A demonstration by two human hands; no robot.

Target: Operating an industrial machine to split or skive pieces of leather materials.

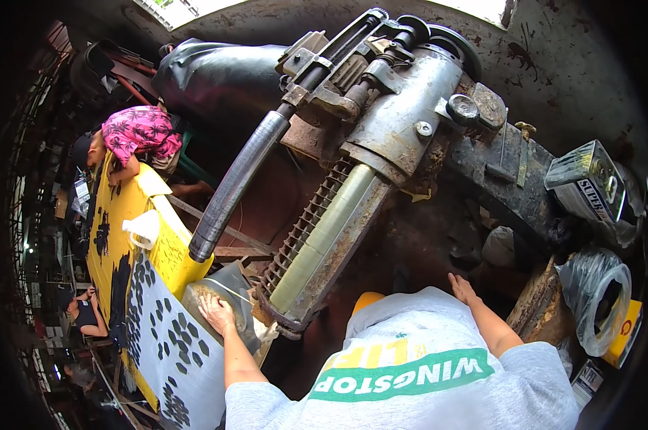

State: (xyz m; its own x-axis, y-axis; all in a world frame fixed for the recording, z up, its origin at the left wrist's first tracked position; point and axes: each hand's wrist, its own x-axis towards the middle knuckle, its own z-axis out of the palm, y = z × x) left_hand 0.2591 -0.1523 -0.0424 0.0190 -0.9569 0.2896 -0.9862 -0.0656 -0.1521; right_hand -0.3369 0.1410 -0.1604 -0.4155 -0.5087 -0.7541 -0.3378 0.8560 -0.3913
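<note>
My left hand (pixel 216 313) lies with its fingers spread on a greyish, dusty container or cover (pixel 239 281), whose kind I cannot make out. It holds nothing that I can see. My right hand (pixel 462 288) is stretched out over the dark area below the machine, fingers extended and nothing in them. Ahead of me stands a heavy metal machine (pixel 388 122) with a thick cylindrical body. A long coil spring (pixel 306 222) runs beside its pale metal bar (pixel 322 240). A dark, ribbed cylindrical arm (pixel 241 183) slants down toward the left.
On the left, a yellow table (pixel 141 190) carries a white jug (pixel 143 228) and a grey sheet (pixel 152 315) with several dark pieces. A person in pink (pixel 141 132) leans over it; another person (pixel 87 315) is farther off. At right are a tin (pixel 587 183) and plastic-wrapped ring (pixel 596 301).
</note>
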